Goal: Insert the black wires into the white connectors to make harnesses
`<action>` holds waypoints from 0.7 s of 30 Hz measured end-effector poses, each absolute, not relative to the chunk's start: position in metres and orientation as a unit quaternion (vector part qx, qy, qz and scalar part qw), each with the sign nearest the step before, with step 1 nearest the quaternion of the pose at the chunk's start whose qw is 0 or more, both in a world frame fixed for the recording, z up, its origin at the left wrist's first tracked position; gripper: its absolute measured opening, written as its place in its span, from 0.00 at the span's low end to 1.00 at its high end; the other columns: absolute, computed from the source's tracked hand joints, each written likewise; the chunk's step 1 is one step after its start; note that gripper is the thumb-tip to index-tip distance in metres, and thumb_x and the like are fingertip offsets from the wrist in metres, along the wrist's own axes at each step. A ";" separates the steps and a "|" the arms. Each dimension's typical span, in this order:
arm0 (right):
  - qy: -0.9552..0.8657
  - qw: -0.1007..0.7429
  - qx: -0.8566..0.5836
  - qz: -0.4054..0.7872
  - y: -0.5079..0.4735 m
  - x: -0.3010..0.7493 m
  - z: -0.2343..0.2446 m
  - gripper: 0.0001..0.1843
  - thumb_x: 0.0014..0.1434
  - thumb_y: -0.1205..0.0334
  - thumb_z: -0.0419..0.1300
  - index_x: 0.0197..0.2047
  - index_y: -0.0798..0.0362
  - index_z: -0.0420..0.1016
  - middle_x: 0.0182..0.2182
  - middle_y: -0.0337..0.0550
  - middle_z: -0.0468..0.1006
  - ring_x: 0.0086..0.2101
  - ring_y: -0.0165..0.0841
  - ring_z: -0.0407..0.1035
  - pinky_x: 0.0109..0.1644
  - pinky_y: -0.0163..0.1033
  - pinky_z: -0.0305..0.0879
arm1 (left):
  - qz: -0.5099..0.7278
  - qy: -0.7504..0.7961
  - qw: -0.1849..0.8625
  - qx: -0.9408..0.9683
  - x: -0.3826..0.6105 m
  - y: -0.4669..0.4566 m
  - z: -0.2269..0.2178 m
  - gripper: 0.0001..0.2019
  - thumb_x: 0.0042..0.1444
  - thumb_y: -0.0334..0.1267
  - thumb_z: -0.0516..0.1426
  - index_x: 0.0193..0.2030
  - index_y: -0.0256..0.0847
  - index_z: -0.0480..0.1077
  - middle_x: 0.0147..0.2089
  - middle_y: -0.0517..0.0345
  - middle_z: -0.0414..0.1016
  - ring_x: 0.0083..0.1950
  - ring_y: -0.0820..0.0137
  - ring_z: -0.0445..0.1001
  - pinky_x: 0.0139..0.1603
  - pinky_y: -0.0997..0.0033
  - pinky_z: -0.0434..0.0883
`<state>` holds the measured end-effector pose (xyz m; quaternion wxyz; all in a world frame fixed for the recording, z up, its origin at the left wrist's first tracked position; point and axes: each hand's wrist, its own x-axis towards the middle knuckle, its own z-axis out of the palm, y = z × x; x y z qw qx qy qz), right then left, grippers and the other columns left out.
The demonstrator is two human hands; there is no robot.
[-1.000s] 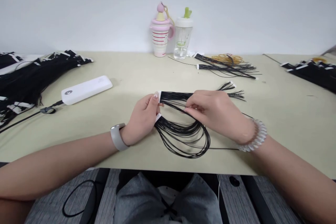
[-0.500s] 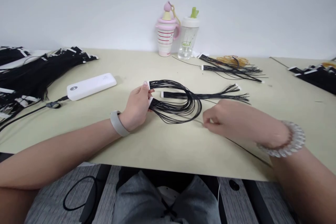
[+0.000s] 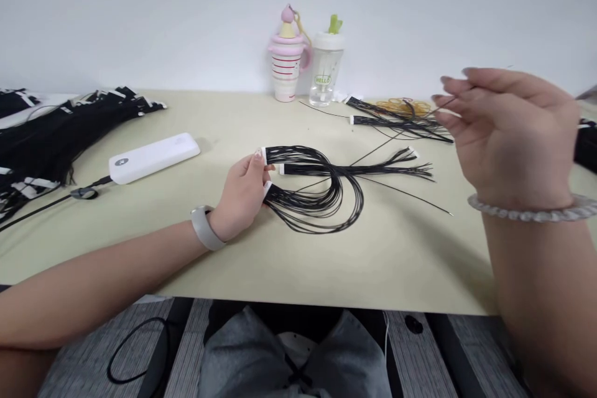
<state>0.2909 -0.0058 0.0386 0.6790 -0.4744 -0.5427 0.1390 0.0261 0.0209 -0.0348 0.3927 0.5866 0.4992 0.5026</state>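
Head view: left hand (image 3: 243, 194) pinches the white ends (image 3: 263, 155) of a looped wire bundle (image 3: 305, 200), mid-table (image 3: 298, 270), from its nine o'clock. Right hand (image 3: 513, 130), raised at two o'clock, pinches a thin wire (image 3: 375, 150).

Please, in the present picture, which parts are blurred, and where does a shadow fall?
Head view: the right hand looks blurred, the left hand sharper; head view: a soft shadow lies on the table beside the right forearm; head view: HELLO on the clear bottle is readable.
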 end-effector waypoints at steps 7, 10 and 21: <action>-0.609 0.605 -0.477 0.192 -0.014 0.260 0.028 0.30 0.54 0.72 0.53 0.59 0.50 0.53 0.25 0.37 0.68 0.24 0.26 0.64 0.26 0.34 0.62 | 0.470 0.457 0.325 0.682 0.030 0.006 -0.031 0.21 0.61 0.47 0.41 0.21 0.38 0.56 0.18 0.61 0.59 0.27 0.75 0.64 0.31 0.77 0.63; -0.715 0.474 -0.494 0.141 -0.023 0.237 0.018 0.15 0.56 0.67 0.53 0.48 0.51 0.63 0.25 0.38 0.70 0.25 0.28 0.65 0.27 0.34 0.62 | 0.461 0.446 0.325 0.695 0.030 0.003 -0.032 0.21 0.61 0.47 0.41 0.21 0.38 0.56 0.18 0.61 0.59 0.27 0.76 0.63 0.32 0.77 0.62; -0.827 0.294 -0.479 0.001 -0.029 0.200 -0.006 0.08 0.60 0.66 0.49 0.30 0.57 0.66 0.30 0.42 0.66 0.31 0.27 0.60 0.36 0.33 0.57 | 0.417 0.431 0.339 0.725 0.032 -0.007 -0.032 0.19 0.61 0.45 0.42 0.23 0.36 0.57 0.19 0.63 0.60 0.22 0.79 0.58 0.24 0.78 0.57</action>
